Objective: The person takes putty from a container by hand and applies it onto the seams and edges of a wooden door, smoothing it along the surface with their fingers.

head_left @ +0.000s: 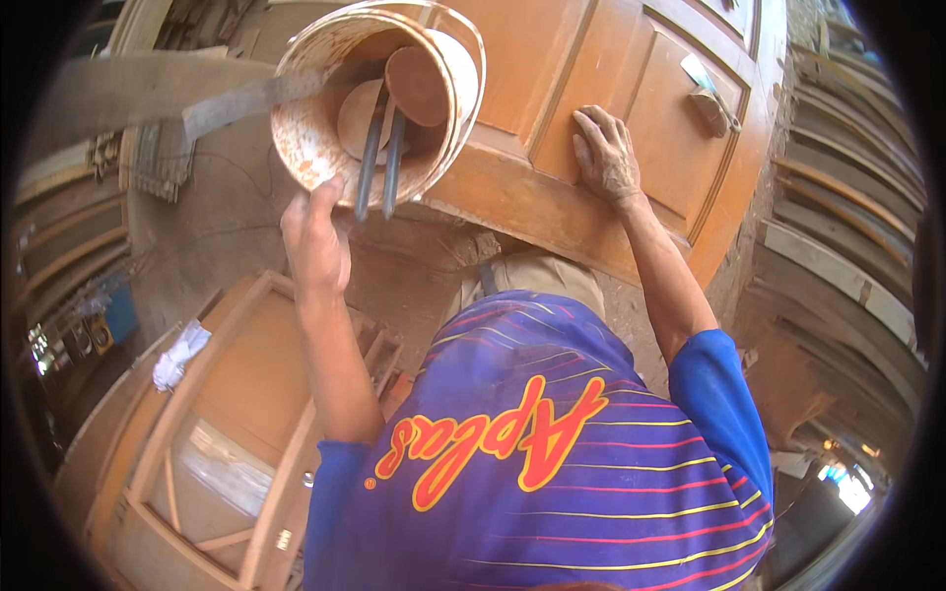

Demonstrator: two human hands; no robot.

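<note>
My left hand (317, 239) is closed on the lower rim of a white bucket (299, 148) with brown stains. Tilted toward me, the bucket shows a round, pinkish-brown container (418, 87) and two dark rods (371, 163) inside. My right hand (605, 158) lies flat, fingers spread, on a brown panelled wooden door (493, 202). Beyond that hand, a small brown block (707, 110) and a scraper-like tool with a pale blade (696, 71) rest on a door panel.
A wooden frame (266, 394) with a crumpled white cloth or plastic (181, 355) stands at the lower left. Stacked boards (838, 187) line the right side. A blurred long plank (118, 98) extends at the upper left, beside the bucket.
</note>
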